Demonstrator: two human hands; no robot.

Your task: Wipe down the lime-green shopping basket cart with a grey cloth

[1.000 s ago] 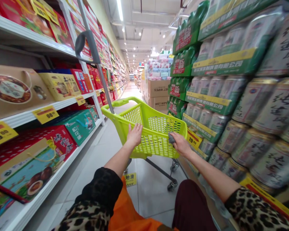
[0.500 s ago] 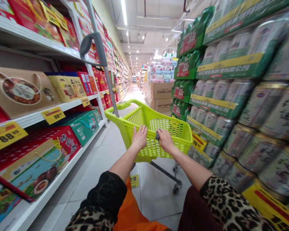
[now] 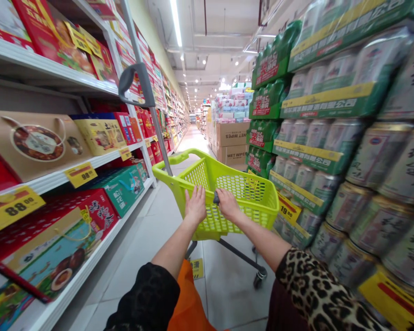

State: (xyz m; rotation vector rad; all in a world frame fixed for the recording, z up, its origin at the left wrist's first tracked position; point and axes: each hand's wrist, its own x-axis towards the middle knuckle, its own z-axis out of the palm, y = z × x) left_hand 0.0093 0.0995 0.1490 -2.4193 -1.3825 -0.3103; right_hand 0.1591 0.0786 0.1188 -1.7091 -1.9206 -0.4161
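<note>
A lime-green shopping cart [image 3: 248, 219] with a perforated plastic basket stands just before me on the aisle floor. My left hand [image 3: 195, 204] lies against its near side, fingers stretched out and close together, holding nothing. Closed fingers of my right hand [image 3: 227, 203] are at the near rim, a short way right of the left hand. A small dark grey object [image 3: 216, 197] pokes out of them; its kind is not clear. A grey pole [image 3: 160, 138] with a looped grey grip [image 3: 145, 85] rises from the cart's left end.
White shelves [image 3: 86, 169] with boxed goods and yellow price tags line the left. Stacked beer can packs [image 3: 307, 151] and green bottle packs [image 3: 262, 131] wall the right. Wet-wipes cartons [image 3: 232, 134] stand farther along. Tiled floor [image 3: 141, 234] runs down the aisle.
Both hands have shifted slightly left along the basket's near side, keeping the same hold. The cart and shelves sit a little lower in view.
</note>
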